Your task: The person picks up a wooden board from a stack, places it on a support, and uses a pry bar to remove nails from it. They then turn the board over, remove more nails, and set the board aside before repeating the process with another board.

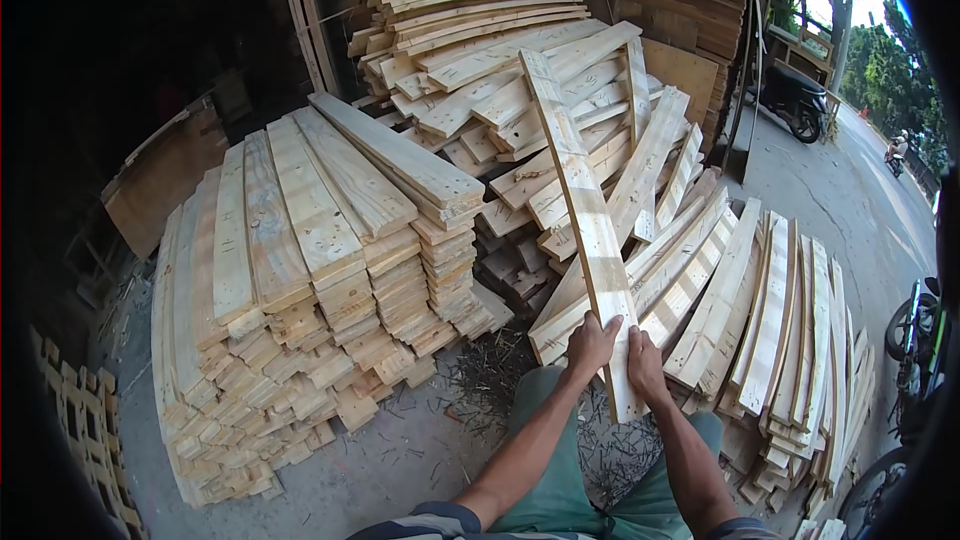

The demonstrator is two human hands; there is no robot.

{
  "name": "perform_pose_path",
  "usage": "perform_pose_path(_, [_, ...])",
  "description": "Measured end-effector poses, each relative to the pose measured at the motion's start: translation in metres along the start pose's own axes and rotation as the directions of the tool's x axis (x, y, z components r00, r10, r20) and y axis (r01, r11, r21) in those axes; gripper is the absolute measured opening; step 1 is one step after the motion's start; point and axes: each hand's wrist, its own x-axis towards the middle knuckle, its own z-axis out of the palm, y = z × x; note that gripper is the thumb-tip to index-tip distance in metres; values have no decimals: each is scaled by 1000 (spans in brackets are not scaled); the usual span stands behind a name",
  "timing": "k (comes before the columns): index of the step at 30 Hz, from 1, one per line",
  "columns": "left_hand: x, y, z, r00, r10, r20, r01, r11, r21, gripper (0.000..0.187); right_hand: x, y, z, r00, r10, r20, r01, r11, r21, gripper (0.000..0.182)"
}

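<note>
A long pale wooden plank (585, 210) slants up and away from me, its near end above my knees. My left hand (594, 342) is closed on the plank's left edge close to that end. On the right edge, my right hand (643, 352) is closed on the same plank. The plank's far end reaches over a loose pile of planks (520, 120) behind it. To the left stands a neat, tall stack of planks (300, 205). More planks (770, 310) lean and lie in a row at the right.
Nails and debris (480, 385) litter the concrete floor (400, 460) between the stacks. A pallet (85, 420) is at the lower left. Parked motorbikes (795, 100) and a road with a distant rider (897, 152) are at the right.
</note>
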Motion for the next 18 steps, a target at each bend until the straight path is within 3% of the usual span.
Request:
perform_pose_path(2, [-9,9,-20,999,29,19,-29,999,33,61,-9,-10,7,1000,20,-9,-20,1000,11,61])
perform_pose_path(4, [-12,20,-40,1000,2,11,-4,982,188,63,-11,-14,22,1000,30,-4,-29,980,196,62])
perform_pose_path(5, [-5,17,-45,997,70,-41,-60,974,217,62,-8,-21,28,999,51,17,-53,975,217,63])
perform_pose_path(6, [3,25,-57,997,68,-45,-60,983,172,58,3,-27,33,998,62,22,-65,977,203,64])
perform_pose_path(8, [26,49,-81,988,130,-82,-113,977,181,56,34,-45,47,998,27,57,-46,932,359,64])
perform_pose_path(10, [56,75,-106,980,189,-67,-171,961,217,59,73,-79,52,999,-25,-35,37,900,435,64])
perform_pose_path(12, [88,100,-126,983,176,-56,-156,954,257,67,130,-104,52,999,4,32,-20,867,498,65])
perform_pose_path(13, [107,107,-130,982,171,-85,-147,960,240,69,154,-123,52,999,-50,-3,45,860,508,66])
perform_pose_path(14, [128,111,-131,980,166,-112,-138,965,224,71,177,-141,52,994,-102,-39,108,850,515,67])
perform_pose_path(16, [161,114,-134,967,172,-187,-125,963,240,71,236,-157,57,994,-82,71,34,859,511,71])
perform_pose_path(18, [186,105,-142,983,91,-160,-62,982,180,66,271,-163,58,994,-91,65,79,983,168,74])
